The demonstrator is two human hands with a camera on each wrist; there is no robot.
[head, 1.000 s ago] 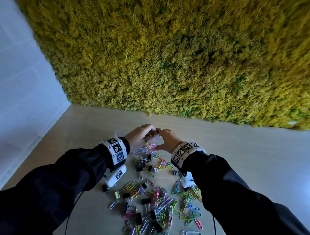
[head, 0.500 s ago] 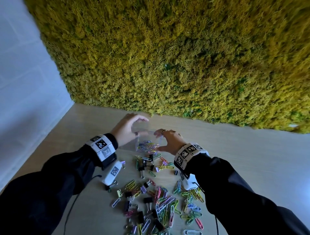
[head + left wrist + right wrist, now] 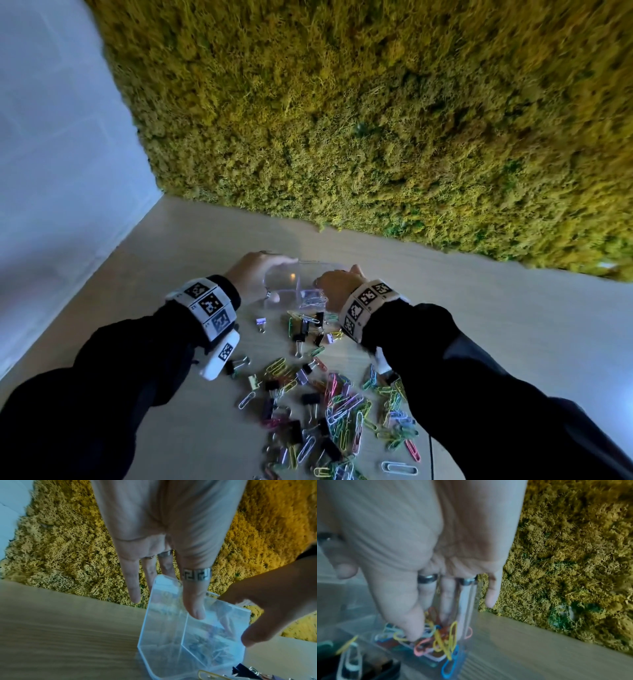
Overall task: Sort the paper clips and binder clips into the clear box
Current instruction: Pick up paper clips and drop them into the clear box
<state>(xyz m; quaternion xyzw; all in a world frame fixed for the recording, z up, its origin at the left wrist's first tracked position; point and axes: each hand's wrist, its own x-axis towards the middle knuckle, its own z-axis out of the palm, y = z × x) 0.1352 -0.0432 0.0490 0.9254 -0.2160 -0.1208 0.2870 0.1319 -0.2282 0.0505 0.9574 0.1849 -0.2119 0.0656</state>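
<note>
The clear box (image 3: 291, 284) stands on the wooden table between my hands, split by a divider. Coloured paper clips (image 3: 313, 298) lie in its right compartment (image 3: 440, 639); the left one (image 3: 164, 635) looks bare. My left hand (image 3: 255, 274) holds the box's left side, thumb (image 3: 194, 605) on the near wall and fingers (image 3: 133, 591) straight behind it. My right hand (image 3: 334, 286) pinches the right wall (image 3: 469, 608), thumb inside on the clips and fingers behind the plastic. A pile of loose paper clips (image 3: 346, 407) and black binder clips (image 3: 310, 399) lies nearer to me.
A yellow-green moss wall (image 3: 376, 120) rises just behind the box, and a white wall (image 3: 51, 154) closes the left side. A lilac binder clip (image 3: 261, 322) lies apart, left of the pile. Bare tabletop (image 3: 513, 325) stretches to the right.
My hands were together over the box a second ago. They have moved apart, and each now holds one side of the box.
</note>
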